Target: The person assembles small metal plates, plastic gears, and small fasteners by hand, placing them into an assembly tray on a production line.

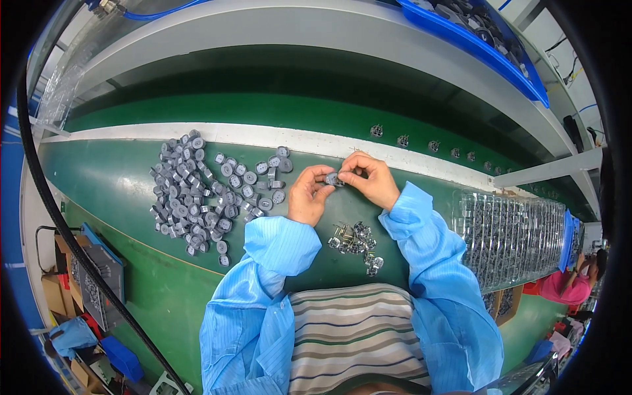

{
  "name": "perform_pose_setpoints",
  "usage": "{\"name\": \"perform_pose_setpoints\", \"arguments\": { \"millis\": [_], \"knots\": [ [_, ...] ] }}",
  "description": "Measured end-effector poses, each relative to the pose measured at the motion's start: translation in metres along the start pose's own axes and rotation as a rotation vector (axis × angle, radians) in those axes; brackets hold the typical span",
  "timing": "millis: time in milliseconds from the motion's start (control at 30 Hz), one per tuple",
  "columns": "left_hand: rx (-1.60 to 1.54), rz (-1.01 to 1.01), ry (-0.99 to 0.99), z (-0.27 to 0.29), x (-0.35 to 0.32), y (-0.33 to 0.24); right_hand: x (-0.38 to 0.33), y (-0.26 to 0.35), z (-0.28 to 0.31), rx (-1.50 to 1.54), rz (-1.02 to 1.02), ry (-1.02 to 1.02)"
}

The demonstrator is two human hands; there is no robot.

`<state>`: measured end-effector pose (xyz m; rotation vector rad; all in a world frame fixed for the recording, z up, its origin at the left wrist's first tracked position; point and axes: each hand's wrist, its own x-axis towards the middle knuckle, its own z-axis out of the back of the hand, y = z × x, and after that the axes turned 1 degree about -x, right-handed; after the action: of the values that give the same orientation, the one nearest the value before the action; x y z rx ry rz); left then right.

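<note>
Both my hands meet over the green bench, close to its white strip. My left hand (308, 195) pinches a small round grey plastic housing (333, 178) between thumb and fingers. The fingers of my right hand (370, 179) are closed at the same housing from the other side; whether they also hold a smaller part is hidden. To the left lies a large heap of like grey housings (181, 191), with several loose ones nearer my left hand. Between my forearms sits a small pile of metal parts with pins (355, 240).
Clear plastic trays (510, 237) full of small parts stand at the right. Beyond the white strip (263, 137), a row of small metal parts (434, 145) lies on green. A shelf with a blue bin (484, 43) hangs overhead. A black cable (62, 227) crosses the left side.
</note>
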<state>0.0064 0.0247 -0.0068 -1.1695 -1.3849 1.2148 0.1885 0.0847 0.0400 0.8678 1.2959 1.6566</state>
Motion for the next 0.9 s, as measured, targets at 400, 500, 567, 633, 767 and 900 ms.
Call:
{"name": "perform_pose_setpoints", "arguments": {
  "millis": [400,500,567,633,767,900],
  "knots": [
    [0.066,0.106,0.054,-0.002,-0.004,-0.010,-0.008,0.007,-0.014,-0.439,0.529,-0.141],
    [-0.070,0.066,0.001,-0.003,-0.005,-0.005,-0.010,0.010,-0.016,-0.454,0.550,-0.145],
    [0.146,-0.038,-0.014,-0.002,-0.006,-0.009,-0.013,0.009,-0.022,-0.505,0.585,-0.155],
    [0.312,-0.196,-0.037,0.000,-0.006,-0.016,-0.017,0.002,-0.033,0.025,0.067,-0.206],
    [0.786,-0.470,-0.111,-0.005,-0.009,-0.051,0.010,0.001,-0.006,0.359,-0.301,0.112],
    [1.255,-0.318,-0.412,0.004,0.010,-0.047,0.058,-0.003,0.027,-0.884,0.515,-0.445]
  ]
}}
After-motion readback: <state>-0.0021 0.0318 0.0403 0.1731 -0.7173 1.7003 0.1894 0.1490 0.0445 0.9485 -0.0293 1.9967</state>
